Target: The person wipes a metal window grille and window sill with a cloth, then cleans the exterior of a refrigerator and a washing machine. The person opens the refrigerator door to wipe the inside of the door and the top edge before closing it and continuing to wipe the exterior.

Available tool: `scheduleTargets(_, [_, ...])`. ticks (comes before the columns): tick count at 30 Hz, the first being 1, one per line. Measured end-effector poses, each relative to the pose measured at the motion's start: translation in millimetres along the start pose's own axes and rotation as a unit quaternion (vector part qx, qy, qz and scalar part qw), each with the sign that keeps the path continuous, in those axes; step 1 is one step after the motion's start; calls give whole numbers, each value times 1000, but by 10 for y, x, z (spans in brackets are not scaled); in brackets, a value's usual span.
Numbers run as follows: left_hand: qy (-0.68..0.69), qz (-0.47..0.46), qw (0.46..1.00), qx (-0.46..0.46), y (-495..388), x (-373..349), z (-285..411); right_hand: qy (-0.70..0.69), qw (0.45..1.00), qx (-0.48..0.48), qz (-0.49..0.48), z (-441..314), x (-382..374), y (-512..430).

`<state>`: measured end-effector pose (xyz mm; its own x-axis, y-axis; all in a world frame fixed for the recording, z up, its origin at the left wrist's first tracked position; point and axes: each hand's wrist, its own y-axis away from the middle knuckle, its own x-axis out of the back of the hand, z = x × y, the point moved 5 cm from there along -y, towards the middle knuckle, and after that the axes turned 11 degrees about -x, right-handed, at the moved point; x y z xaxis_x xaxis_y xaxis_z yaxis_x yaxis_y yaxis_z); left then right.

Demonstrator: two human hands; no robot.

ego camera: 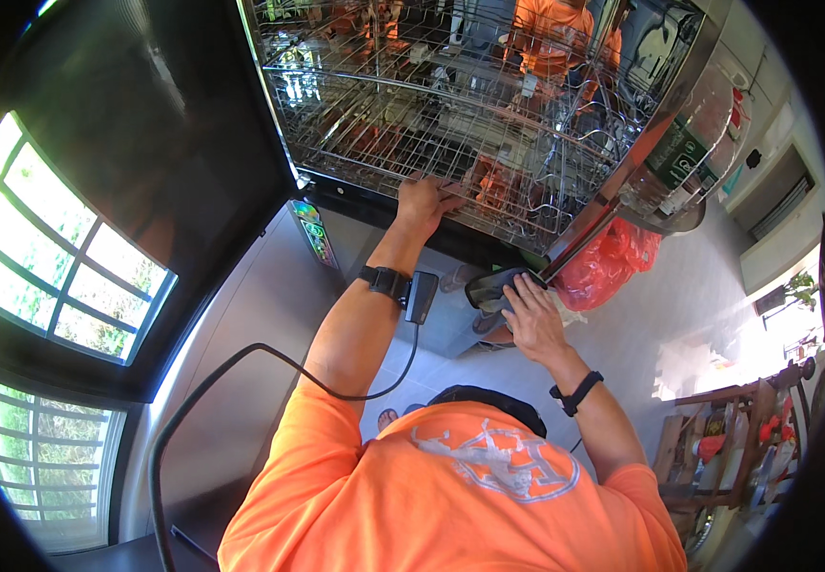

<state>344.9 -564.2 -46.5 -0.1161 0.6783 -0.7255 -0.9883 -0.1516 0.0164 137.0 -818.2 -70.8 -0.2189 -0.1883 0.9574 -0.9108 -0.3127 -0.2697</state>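
Note:
In front of me stands an open cabinet with shiny inner walls and several wire racks [412, 96]. My left hand [423, 204] is at the front edge of the lowest rack [448, 161], its fingers reaching over the wires; whether they grip a wire is hidden. By the cabinet's lower front right corner, my right hand [537, 322] lies with its fingers extended on a dark, rounded thing [491, 289] that I cannot name for certain. A black device [421, 297] with a cable is strapped to my left wrist, and a black band [575, 393] circles my right one.
The glossy dark cabinet door [133, 143] is swung out to the left, reflecting a barred window. A red plastic bag [598, 264] hangs at the right, below a large clear bottle [677, 168]. Wooden shelving [734, 443] with mixed items stands at the lower right.

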Motion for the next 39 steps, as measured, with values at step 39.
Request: scheduleTargets(39, [-416,-304,857,-4,1860,-212,167,-487,861,-124,-82,-503,674,-117])
